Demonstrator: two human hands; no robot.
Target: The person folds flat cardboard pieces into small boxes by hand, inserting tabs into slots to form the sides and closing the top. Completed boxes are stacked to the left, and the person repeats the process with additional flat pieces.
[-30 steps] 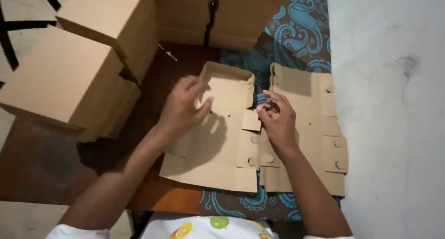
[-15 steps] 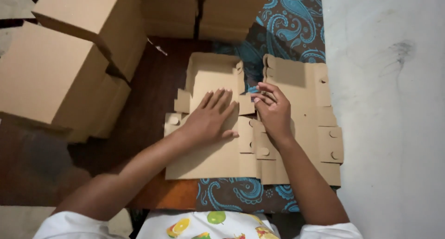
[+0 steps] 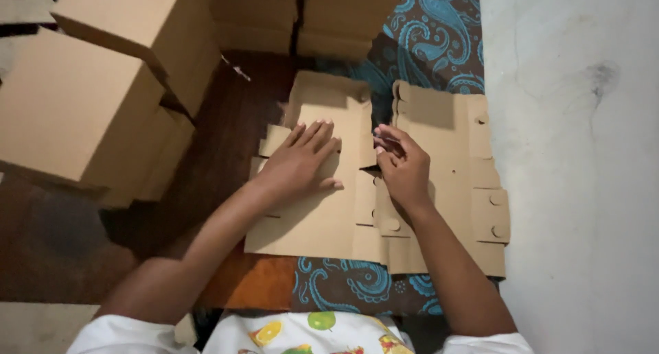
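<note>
- Since 0.5 s ago, little has shifted: left hand (image 3: 302,163) stays pressed flat, fingers spread, on the left cardboard sheet (image 3: 322,210).
- Right hand (image 3: 403,167) curls at the right cardboard sheet (image 3: 449,182)'s edge; its grip is unclear.
- Both sheets lie on a patterned cloth (image 3: 439,38), beside stacked boxes (image 3: 103,86).

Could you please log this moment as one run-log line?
left hand: flat on cardboard blank | right hand: fingers curled at blank's side flap | assembled boxes: left

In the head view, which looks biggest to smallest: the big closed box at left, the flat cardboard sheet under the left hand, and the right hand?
1. closed cardboard box, though it sits nearer the camera
2. flat cardboard sheet
3. right hand
</note>
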